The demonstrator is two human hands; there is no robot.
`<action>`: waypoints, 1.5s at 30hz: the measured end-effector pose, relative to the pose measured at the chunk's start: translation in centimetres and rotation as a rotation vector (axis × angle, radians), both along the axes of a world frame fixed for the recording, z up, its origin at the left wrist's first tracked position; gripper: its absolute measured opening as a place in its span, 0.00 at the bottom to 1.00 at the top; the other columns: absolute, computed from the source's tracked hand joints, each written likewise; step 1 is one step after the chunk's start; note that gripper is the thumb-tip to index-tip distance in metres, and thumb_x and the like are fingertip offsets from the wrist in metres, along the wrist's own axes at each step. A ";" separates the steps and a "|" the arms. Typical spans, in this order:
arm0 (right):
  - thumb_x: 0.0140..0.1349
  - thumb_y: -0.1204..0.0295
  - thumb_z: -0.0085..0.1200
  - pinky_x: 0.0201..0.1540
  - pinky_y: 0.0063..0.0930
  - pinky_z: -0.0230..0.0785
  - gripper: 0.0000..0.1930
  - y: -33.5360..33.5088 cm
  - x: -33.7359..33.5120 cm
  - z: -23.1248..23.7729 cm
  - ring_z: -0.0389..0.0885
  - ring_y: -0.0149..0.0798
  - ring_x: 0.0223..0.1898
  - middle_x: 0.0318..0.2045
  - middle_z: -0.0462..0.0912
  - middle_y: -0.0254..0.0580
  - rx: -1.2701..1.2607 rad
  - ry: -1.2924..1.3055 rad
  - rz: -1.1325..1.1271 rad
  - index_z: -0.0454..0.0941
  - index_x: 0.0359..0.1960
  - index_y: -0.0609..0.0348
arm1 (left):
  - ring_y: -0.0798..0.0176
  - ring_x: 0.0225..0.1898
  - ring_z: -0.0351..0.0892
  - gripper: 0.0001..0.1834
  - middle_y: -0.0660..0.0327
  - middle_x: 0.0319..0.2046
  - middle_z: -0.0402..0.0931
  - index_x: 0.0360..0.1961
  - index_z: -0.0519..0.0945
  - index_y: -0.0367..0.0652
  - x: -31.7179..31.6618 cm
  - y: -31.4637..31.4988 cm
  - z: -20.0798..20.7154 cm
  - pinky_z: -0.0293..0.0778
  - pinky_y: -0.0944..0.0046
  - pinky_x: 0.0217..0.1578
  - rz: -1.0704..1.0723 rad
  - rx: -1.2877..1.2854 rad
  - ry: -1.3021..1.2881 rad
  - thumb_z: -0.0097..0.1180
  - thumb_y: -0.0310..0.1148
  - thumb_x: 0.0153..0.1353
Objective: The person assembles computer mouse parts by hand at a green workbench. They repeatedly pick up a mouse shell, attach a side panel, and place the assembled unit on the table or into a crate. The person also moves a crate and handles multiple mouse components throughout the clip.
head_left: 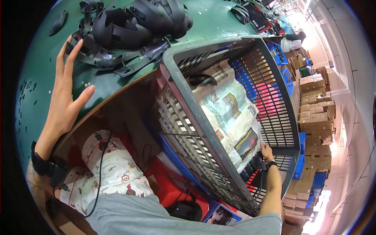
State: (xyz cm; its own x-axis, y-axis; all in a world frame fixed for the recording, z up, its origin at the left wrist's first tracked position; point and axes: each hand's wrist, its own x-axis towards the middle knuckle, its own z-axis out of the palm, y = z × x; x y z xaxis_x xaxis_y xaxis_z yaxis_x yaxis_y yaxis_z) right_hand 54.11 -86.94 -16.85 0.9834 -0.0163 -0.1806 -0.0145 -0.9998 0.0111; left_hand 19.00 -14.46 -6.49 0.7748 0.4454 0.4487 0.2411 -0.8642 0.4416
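Observation:
My left hand (64, 94) reaches over the green table with its fingers spread and its thumb apart. Its fingertips are at the end of a curved black plastic piece (103, 58); whether they touch it I cannot tell. More black plastic shells (137, 23) lie heaped just beyond. A grey-black slatted plastic crate (188, 117) stands tilted at the table's edge, to the right. Inside it, crumpled newspaper (231, 105) covers much of the contents, and a black curved part (201, 80) shows near the top. My right hand (267, 151) is in the crate, its partly hidden fingers closed on the newspaper's edge.
Small black bits (29, 92) are scattered on the left of the green table (51, 78). A red stool-like object (168, 192) and a blue bin (221, 214) are beside my legs. Stacked cartons (315, 121) line the right, and a person (291, 42) is far off.

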 end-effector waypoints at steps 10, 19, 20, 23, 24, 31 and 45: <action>0.65 0.43 0.36 0.43 0.47 0.68 0.33 2.0 -3.2 1.8 0.79 0.62 0.38 0.29 0.81 0.61 -0.117 -0.082 0.058 0.81 0.31 0.65 | 0.44 0.71 0.41 0.42 0.51 0.70 0.41 0.69 0.53 0.50 -0.4 0.3 -0.6 0.43 0.46 0.67 0.005 0.011 0.002 0.50 0.47 0.53; 0.59 0.49 0.53 0.46 0.30 0.67 0.27 2.3 -5.1 4.3 0.77 0.38 0.43 0.38 0.80 0.51 0.091 0.266 0.031 0.74 0.49 0.62 | 0.44 0.70 0.45 0.39 0.53 0.69 0.43 0.68 0.55 0.52 -0.5 0.3 -0.8 0.49 0.46 0.66 0.002 0.013 -0.024 0.53 0.44 0.56; 0.57 0.51 0.57 0.49 0.30 0.66 0.30 2.1 -5.4 5.1 0.76 0.39 0.46 0.42 0.78 0.52 0.129 0.362 0.016 0.70 0.53 0.61 | 0.44 0.70 0.45 0.38 0.53 0.69 0.43 0.68 0.55 0.52 -0.5 0.3 -0.9 0.49 0.46 0.66 0.003 0.008 -0.026 0.53 0.44 0.56; 0.31 0.58 0.77 0.60 0.33 0.61 0.57 0.7 -5.7 6.4 0.70 0.47 0.57 0.52 0.73 0.55 0.062 0.531 0.060 0.54 0.64 0.58 | 0.45 0.70 0.45 0.38 0.53 0.69 0.43 0.68 0.55 0.52 -0.7 0.7 -1.2 0.48 0.47 0.66 0.006 -0.024 -0.033 0.53 0.44 0.56; 0.26 0.59 0.79 0.60 0.34 0.61 0.60 0.7 -6.2 6.2 0.69 0.47 0.57 0.52 0.72 0.56 0.007 0.513 0.121 0.53 0.64 0.59 | 0.45 0.70 0.45 0.38 0.53 0.69 0.43 0.68 0.55 0.51 -0.6 0.7 -1.2 0.48 0.47 0.66 -0.001 -0.023 -0.031 0.53 0.44 0.56; 0.14 0.61 0.81 0.59 0.36 0.62 0.66 3.4 -8.1 5.8 0.71 0.55 0.56 0.51 0.73 0.60 -0.079 0.357 0.231 0.52 0.62 0.63 | 0.45 0.70 0.44 0.38 0.53 0.70 0.43 0.67 0.56 0.50 -0.5 0.6 -1.3 0.47 0.47 0.66 -0.015 -0.028 -0.031 0.53 0.44 0.56; 0.17 0.60 0.79 0.49 0.40 0.68 0.54 5.7 -10.4 6.5 0.78 0.54 0.44 0.38 0.80 0.53 -0.166 0.241 0.382 0.64 0.54 0.61 | 0.46 0.71 0.43 0.37 0.52 0.70 0.42 0.68 0.55 0.49 -0.6 0.6 -1.4 0.45 0.48 0.67 -0.049 -0.076 -0.044 0.51 0.39 0.56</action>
